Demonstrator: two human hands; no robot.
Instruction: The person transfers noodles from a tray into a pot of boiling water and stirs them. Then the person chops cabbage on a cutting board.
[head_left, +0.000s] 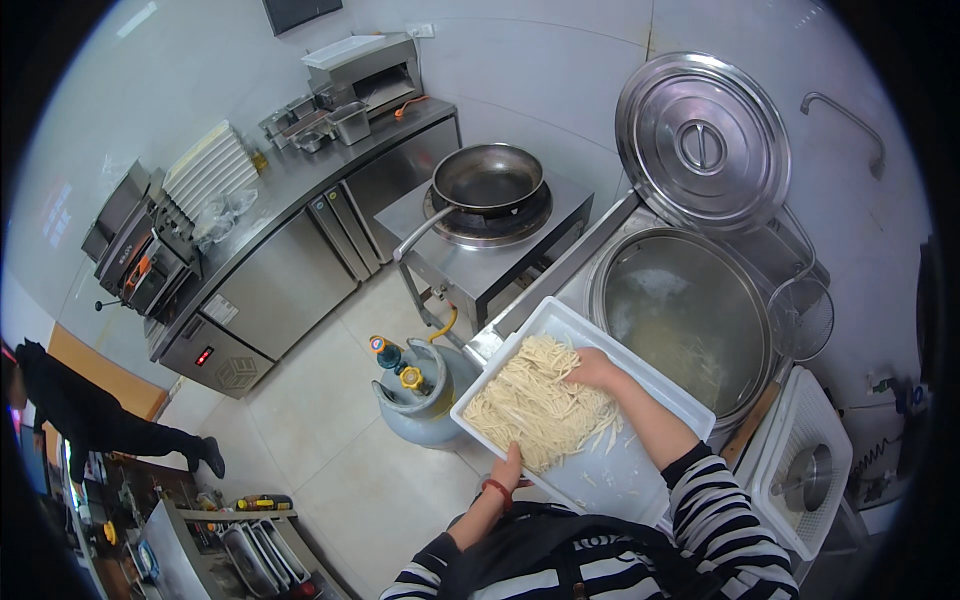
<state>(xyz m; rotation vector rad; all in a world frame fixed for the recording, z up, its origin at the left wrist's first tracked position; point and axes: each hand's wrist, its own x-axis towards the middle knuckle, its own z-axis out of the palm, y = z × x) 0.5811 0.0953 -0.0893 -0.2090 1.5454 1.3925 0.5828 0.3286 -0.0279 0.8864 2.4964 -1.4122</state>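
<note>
A white plastic tray (637, 472) with raw noodles (532, 405) heaped at its far left part is held in front of me. My left hand (508, 472) grips the tray's near left edge, thumb over the rim. My right hand (592, 369) reaches into the noodles at the tray's far side; its fingertips are hidden among the strands. Beyond the tray's right side stands a large round steel pot (675, 300) of cloudy water, with pale noodles under the surface. Its steel lid (701, 142) leans upright behind it.
A wok (487, 178) rests on a burner stand; a gas cylinder (424, 412) stands on the floor below. A wire strainer (801, 319) hangs beside the pot, above a white plastic basket (817, 450). A steel counter (277, 202) lines the wall. Another person (97, 420) is at far left.
</note>
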